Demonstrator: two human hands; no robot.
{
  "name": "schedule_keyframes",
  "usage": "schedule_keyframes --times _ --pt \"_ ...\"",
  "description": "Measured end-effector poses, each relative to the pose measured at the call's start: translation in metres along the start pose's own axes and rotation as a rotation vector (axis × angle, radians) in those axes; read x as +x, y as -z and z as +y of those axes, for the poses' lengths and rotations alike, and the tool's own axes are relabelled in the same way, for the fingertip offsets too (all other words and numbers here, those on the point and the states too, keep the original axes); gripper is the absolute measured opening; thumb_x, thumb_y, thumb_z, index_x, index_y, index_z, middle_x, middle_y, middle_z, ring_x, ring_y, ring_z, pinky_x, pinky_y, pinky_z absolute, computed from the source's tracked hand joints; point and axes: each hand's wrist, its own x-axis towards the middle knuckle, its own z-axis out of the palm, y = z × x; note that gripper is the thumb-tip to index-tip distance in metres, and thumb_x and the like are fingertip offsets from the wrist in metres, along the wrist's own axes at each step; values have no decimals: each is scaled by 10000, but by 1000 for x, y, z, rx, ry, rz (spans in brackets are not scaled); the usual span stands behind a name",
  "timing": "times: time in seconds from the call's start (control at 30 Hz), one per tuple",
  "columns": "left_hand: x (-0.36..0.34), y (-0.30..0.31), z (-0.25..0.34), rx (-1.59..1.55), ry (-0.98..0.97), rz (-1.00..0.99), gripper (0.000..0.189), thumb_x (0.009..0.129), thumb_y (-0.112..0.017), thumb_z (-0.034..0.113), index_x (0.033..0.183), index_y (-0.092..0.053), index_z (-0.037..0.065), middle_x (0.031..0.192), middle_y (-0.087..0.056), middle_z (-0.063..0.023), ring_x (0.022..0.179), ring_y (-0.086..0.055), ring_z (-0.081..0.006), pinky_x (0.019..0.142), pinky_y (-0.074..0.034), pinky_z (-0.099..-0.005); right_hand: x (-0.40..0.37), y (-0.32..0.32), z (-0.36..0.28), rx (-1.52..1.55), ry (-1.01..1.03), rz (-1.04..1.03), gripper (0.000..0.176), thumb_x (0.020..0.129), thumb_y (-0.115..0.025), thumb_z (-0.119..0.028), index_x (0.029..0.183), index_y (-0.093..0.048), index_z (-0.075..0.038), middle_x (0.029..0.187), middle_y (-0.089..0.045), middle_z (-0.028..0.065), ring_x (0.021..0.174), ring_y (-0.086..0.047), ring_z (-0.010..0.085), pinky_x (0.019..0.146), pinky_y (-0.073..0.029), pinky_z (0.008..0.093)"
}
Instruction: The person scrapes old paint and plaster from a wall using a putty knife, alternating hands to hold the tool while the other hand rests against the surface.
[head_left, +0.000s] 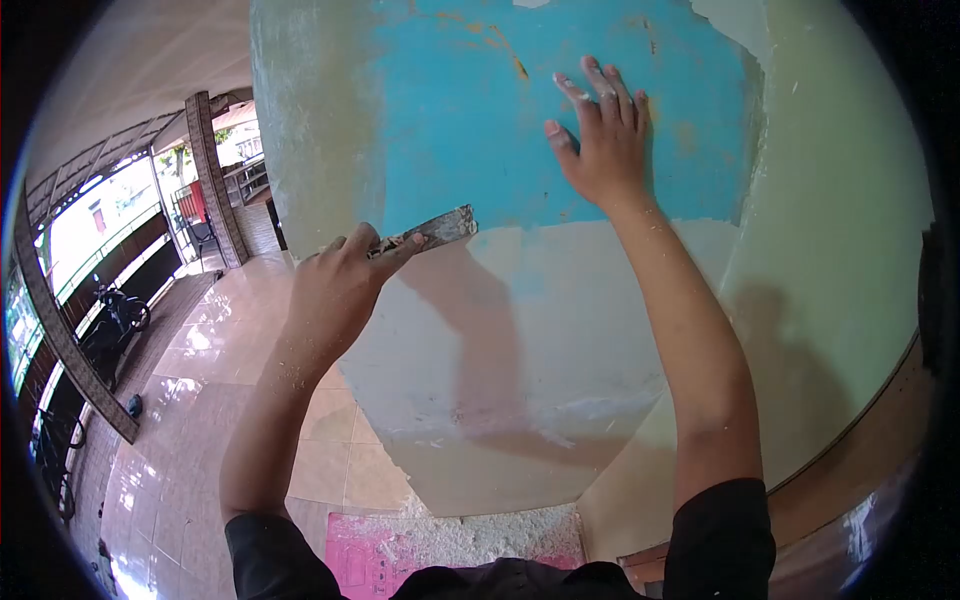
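Note:
My left hand (pixel 345 275) is closed around a scraper (pixel 445 230), its flat metal blade pointing right and crusted with pale residue. The blade tip is at the lower border of a blue painted area (pixel 460 130) on the wall, where blue meets a whitish section (pixel 570 320). My right hand (pixel 605 140) rests on the blue paint with its fingers spread and white dust on the fingertips. It holds nothing. Orange-brown marks and scuffs show on the blue.
Below the wall, pale flakes (pixel 490 535) cover much of a pink sheet (pixel 350 560) on the floor. Glossy tiles (pixel 190 420) stretch left toward a pillar (pixel 215 180) and a parked motorcycle (pixel 118 310). A greenish wall (pixel 840 200) adjoins at right, with a brown board (pixel 850 455) along its bottom.

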Motion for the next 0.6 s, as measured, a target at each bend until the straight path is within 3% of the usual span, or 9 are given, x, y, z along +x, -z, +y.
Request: schedule_keyframes --times 0.27,0.6 --pt "13 1 13 -34 -45 -2 556 897 -644 37 1372 -632 326 969 -586 -50 800 -674 -201 636 -585 -365 -17 34 29 -147 121 -245 527 999 -536 -446 1508 -434 -351 1638 -310 -3 1511 -261 268 1188 -193 644" --pt "29 -8 24 -9 -119 51 558 891 -634 36 1365 -637 330 945 -570 -40 753 -646 -185 615 -576 -347 -55 42 100 -271 -13 -239 606 1018 -488 -506 1579 -309 -365 1685 -195 22 1544 -178 312 1175 -158 696"
